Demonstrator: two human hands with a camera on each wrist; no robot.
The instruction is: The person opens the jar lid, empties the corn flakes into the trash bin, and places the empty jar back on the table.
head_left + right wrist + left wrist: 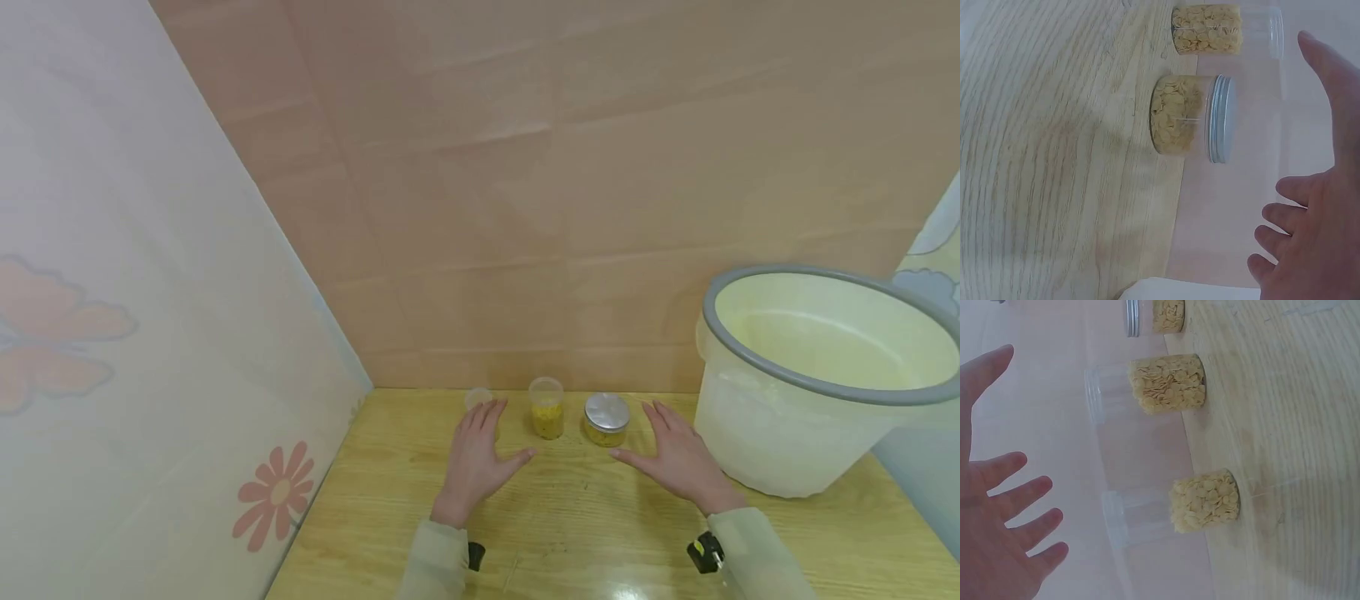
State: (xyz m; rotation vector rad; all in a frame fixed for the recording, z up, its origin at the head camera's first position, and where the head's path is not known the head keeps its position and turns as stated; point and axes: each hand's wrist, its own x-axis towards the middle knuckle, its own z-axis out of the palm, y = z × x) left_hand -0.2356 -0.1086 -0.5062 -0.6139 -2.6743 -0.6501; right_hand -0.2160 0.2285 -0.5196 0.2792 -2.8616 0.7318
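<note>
Three clear plastic jars of pale yellow flakes stand upright in a row near the back of the wooden table. The left jar [1205, 501] and the taller middle jar [547, 419] have clear tops and are about half full. On the right, the squat jar [1175, 115] wears a silver screw lid [607, 412]. My left hand [476, 458] is spread above and in front of the left jar, partly covering it in the head view. Just right of the lidded jar, my right hand [678, 458] hovers with fingers spread. Neither hand holds anything.
A large white bucket [787, 442] with a grey rim stands on the right of the wooden table [570, 517], close by my right hand. A tan cloth wall [525, 208] rises behind the jars, and a white flowered sheet [187, 333] hangs along the left.
</note>
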